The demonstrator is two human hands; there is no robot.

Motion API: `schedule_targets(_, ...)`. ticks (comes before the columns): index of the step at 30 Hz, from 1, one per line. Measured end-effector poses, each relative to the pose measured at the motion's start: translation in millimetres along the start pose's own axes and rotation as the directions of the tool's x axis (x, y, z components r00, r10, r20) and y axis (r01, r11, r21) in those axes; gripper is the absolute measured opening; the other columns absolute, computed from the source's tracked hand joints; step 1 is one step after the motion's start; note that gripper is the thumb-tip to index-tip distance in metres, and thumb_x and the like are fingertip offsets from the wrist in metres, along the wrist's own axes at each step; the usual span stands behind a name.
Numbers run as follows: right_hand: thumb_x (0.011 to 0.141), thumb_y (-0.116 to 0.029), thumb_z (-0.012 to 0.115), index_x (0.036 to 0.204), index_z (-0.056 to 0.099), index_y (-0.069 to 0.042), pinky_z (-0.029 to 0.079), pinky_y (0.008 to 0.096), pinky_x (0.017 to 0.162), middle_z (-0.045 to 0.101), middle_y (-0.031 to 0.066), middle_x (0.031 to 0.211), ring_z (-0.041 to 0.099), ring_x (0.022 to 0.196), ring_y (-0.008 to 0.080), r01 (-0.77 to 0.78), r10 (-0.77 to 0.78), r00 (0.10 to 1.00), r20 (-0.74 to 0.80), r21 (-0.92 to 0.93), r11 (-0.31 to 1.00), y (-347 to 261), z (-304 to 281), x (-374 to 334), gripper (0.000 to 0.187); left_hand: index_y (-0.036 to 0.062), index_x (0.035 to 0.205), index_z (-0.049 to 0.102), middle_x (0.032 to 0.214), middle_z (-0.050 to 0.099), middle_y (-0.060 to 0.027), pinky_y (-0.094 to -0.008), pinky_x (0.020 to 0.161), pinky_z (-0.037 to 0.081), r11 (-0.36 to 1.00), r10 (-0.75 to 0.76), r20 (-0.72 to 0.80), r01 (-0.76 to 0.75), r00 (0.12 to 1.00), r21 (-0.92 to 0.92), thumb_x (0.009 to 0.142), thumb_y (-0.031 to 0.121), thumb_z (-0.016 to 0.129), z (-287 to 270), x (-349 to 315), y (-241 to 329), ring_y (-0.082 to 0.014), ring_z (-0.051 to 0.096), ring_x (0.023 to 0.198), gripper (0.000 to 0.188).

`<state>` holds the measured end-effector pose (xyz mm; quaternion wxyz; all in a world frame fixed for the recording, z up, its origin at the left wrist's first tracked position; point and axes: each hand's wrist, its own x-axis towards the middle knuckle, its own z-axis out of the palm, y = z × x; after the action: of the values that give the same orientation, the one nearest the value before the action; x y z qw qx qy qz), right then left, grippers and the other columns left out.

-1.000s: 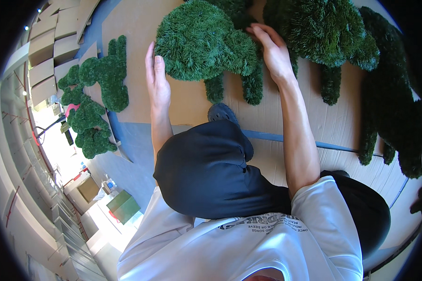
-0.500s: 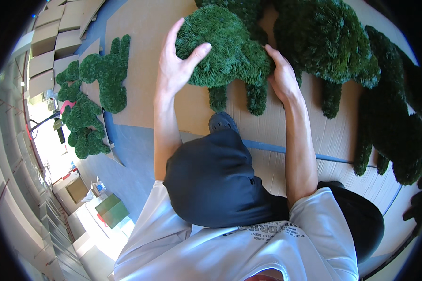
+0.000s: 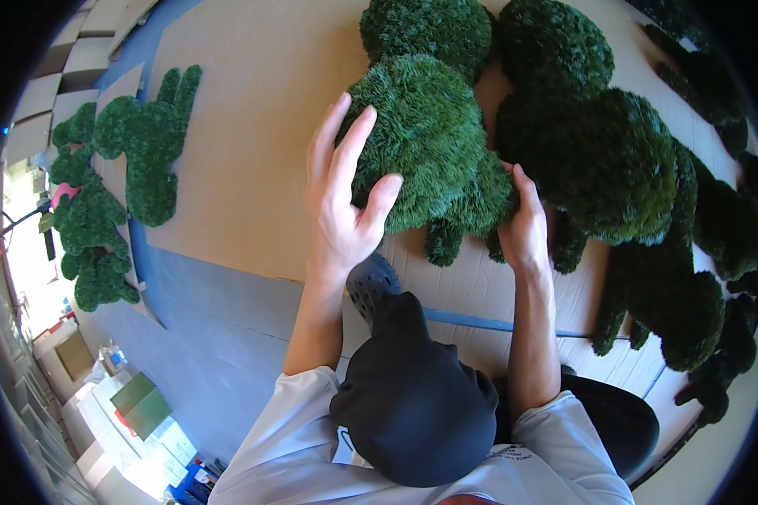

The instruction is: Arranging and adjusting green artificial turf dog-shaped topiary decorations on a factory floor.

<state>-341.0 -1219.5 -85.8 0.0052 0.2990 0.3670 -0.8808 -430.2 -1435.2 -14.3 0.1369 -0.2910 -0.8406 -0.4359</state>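
In front of me stands a bushy green artificial-grass figure (image 3: 421, 135), with a big rounded body and stubby legs. My left hand (image 3: 345, 189) lies along its left side, fingers and thumb spread, the palm turned to the fuzzy surface. At its lower right, my right hand (image 3: 525, 220) has thumb and fingers closed around an edge of the grass; the fingertips are partly hidden. A rounded green shape (image 3: 427, 34) rises just beyond the body; I cannot tell whether the two are joined.
Close on the right stands another large grass figure (image 3: 594, 160), with several darker ones behind it. Flatter green animal shapes (image 3: 152, 151) lie at the left. Cardboard sheets (image 3: 236, 126) cover the blue-grey floor (image 3: 219, 295). Boxes (image 3: 139, 404) stand at the lower left.
The view has shifted, and the figure now appears lower, with more of its far end showing. My left hand has slid lower along its side; the right hand has closed in on the lower right edge.
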Motion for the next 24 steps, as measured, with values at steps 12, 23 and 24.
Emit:
schedule_targets(12, 0.107, -0.052, 0.033, 0.110, 0.068, 0.009, 0.050, 0.0409, 0.091, 0.071, 0.0266, 0.099, 0.069, 0.101, 0.0348, -0.149, -0.298, 0.848, -0.438, -0.737, 0.659, 1, 25, -11, 0.070, 0.0071, 0.149, 0.052, 0.160, 0.033, -0.0303, -0.0575, 0.119, 0.032, 0.995, 0.000, 0.117, -0.011, 0.993, 0.098, 0.104, 0.025, 0.044, -6, -5, 5, -0.0511, 0.035, 0.146, 0.049)
schedule_targets(23, 0.094, -0.041, 0.061, 0.097, 0.073, 0.001, 0.058, 0.0475, 0.079, 0.074, 0.0241, 0.093, 0.074, 0.087, 0.0361, -0.262, 0.327, 0.898, -0.293, -0.955, -0.138, -19, -7, -288, 0.044, 0.0051, 0.111, 0.072, 0.106, 0.075, -0.0173, -0.0461, 0.087, 0.055, 0.707, -0.665, 0.507, 0.682, 0.549, 0.189, 0.105, 0.024, 0.057, -135, -13, 139, -0.0368, 0.071, 0.101, 0.025)
schedule_targets(24, 0.092, -0.036, 0.063, 0.093, 0.073, 0.000, 0.057, 0.0489, 0.082, 0.074, 0.0249, 0.093, 0.074, 0.090, 0.0381, -0.306, 0.390, 0.858, -0.334, -0.943, -0.134, -34, 1, -328, 0.038, 0.0047, 0.105, 0.073, 0.095, 0.076, -0.0159, -0.0461, 0.075, 0.055, 0.694, -0.688, 0.479, 0.687, 0.545, 0.214, 0.106, 0.026, 0.057, -163, -22, 156, -0.0352, 0.073, 0.086, 0.026)
